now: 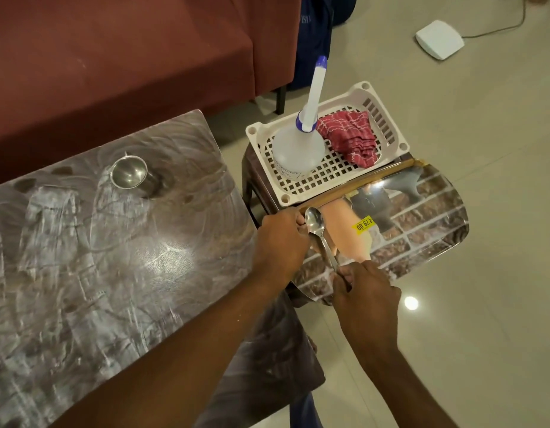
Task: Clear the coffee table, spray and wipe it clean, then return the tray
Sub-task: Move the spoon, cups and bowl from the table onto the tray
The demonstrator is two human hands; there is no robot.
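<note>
On the left of the frame the desk (82,273) carries one steel cup (129,173), not yet cleared. At centre my left hand (278,242) grips the rim of the tray (422,223), which is off the desk. My right hand (365,295) pinches the handle of a spoon (314,220) lying on it. The spray bottle (295,152) and cloth (351,137) wait in the basket (258,140); spraying, wiping and returning the tray remain.

Warm overhead light glared off the coffee table (171,257) and the shiny tray (428,217), left a bright spot on the floor (411,302); focus was soft, edges bowed.
</note>
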